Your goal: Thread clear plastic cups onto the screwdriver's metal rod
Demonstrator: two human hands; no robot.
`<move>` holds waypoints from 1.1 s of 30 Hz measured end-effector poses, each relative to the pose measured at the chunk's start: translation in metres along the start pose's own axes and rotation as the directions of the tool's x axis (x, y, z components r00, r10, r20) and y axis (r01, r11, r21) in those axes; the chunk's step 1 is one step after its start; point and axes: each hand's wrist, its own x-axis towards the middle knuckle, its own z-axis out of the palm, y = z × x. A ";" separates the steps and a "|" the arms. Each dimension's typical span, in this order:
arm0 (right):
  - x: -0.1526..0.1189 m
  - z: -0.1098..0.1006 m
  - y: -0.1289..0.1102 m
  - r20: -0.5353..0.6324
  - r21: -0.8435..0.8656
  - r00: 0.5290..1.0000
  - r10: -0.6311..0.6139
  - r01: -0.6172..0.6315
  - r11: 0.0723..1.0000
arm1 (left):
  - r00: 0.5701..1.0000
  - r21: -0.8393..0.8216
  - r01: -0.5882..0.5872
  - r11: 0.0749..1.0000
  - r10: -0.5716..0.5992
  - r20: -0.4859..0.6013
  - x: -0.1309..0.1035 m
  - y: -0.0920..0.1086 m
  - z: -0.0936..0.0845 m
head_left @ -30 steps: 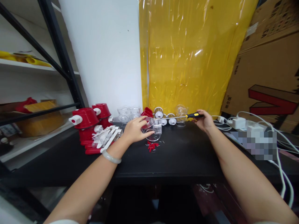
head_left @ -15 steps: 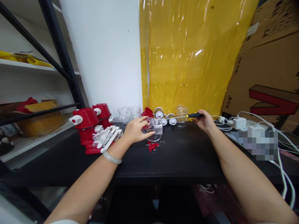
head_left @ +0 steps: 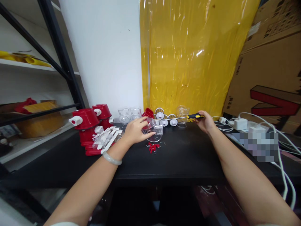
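My left hand (head_left: 138, 130) is closed around a clear plastic part (head_left: 159, 129) with a round rim, held on its side just above the black table (head_left: 183, 157). In my right hand (head_left: 205, 121) is the black and yellow handle of a screwdriver (head_left: 195, 116). Its long shaft lies nearly level and points left, with the tip at the upper side of the clear part. Whether the tip sits in a screw is too small to tell. Below the clear part lie small red pieces (head_left: 153, 147) with several thin metal bits around them.
Red plastic housings (head_left: 87, 118) stand stacked at the left, beside a pile of white and clear parts (head_left: 107, 138). Clear cups (head_left: 129, 113), white-ended cylinders (head_left: 173, 121) and a red cup (head_left: 148, 113) line the back. White chargers and cables (head_left: 257, 130) lie at the right near a cardboard box (head_left: 265, 69).
The screwdriver's handle has turned slightly, showing more yellow. Both hands and the clear plastic part stay almost in the same place.
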 end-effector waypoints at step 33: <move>-0.003 -0.002 -0.003 0.018 -0.023 0.996 0.083 -0.083 0.996 | 0.999 0.008 -0.027 1.000 0.027 -0.016 0.000 0.000 0.000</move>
